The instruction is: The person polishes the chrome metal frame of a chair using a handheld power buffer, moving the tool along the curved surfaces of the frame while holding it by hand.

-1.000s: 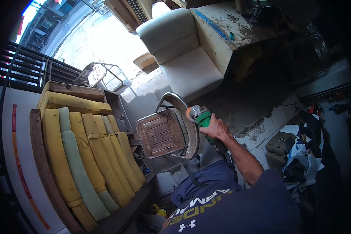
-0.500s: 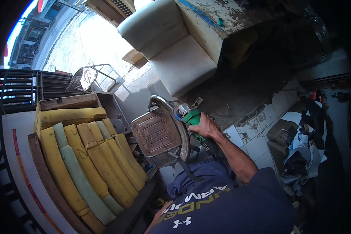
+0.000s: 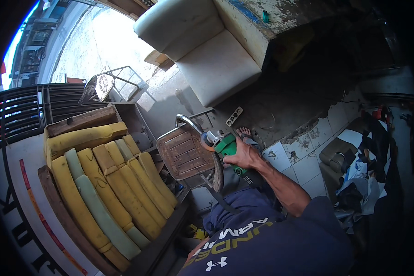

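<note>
My right hand (image 3: 244, 155) is wrapped round the body of a green angle grinder (image 3: 226, 145). The grinder's disc (image 3: 206, 141) is at the curved metal tube of a folding chair (image 3: 185, 154); whether it touches the tube cannot be told. The chair has a worn brown slatted panel and a chrome frame with rusty patches. Only a bit of my left arm (image 3: 198, 252) shows beside my dark blue shirt, and my left hand is out of view. My bare foot (image 3: 244, 132) rests just beyond the grinder.
A wooden box (image 3: 82, 120) of yellow and green foam strips stands at left. Ahead is a pale padded seat (image 3: 218, 66). A power strip (image 3: 234, 116) lies on the floor. Scraps of fabric (image 3: 356, 184) are heaped at right. Another folding chair (image 3: 106, 87) stands near the railing.
The view has shifted slightly, and more of the power strip and my foot now show past the grinder. The grinder stays at the chair's tube in my right hand.
</note>
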Available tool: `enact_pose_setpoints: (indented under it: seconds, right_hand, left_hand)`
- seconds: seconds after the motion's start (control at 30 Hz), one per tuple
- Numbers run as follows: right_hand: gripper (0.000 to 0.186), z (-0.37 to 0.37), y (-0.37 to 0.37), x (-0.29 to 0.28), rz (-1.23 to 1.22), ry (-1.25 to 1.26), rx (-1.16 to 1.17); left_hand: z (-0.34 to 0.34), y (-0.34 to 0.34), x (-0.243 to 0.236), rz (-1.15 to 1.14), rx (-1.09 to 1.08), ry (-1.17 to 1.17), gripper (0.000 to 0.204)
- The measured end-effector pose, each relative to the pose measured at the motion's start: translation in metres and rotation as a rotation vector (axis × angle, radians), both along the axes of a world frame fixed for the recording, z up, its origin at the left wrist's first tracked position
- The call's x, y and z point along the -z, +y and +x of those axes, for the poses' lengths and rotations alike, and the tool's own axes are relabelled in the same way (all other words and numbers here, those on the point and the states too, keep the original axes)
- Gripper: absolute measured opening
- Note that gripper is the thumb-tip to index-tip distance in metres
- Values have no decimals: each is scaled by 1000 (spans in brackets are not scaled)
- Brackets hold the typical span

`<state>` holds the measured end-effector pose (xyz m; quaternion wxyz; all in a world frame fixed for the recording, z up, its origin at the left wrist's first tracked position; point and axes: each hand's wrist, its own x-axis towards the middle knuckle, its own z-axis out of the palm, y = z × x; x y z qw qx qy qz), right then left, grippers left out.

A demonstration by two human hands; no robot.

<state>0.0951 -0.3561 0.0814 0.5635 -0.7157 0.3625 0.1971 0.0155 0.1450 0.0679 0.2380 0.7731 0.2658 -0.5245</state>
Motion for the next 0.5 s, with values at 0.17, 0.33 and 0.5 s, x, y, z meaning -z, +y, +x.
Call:
enact_pose_setpoints:
  seconds: [0.17,0.33,0.5]
  right_hand:
    - [100,-17,-11,-17,31,76,-87]
    - [98,49,-44,-3,52,68,-67]
    - [98,41,-50,-10,32,76,-208]
  left_hand:
    - [-2,-9,-7,10,-16,1,35]
    - [-11,-25,-12,13,-15,22,35]
    - [-24,-26,-22,32,-30,36,35]
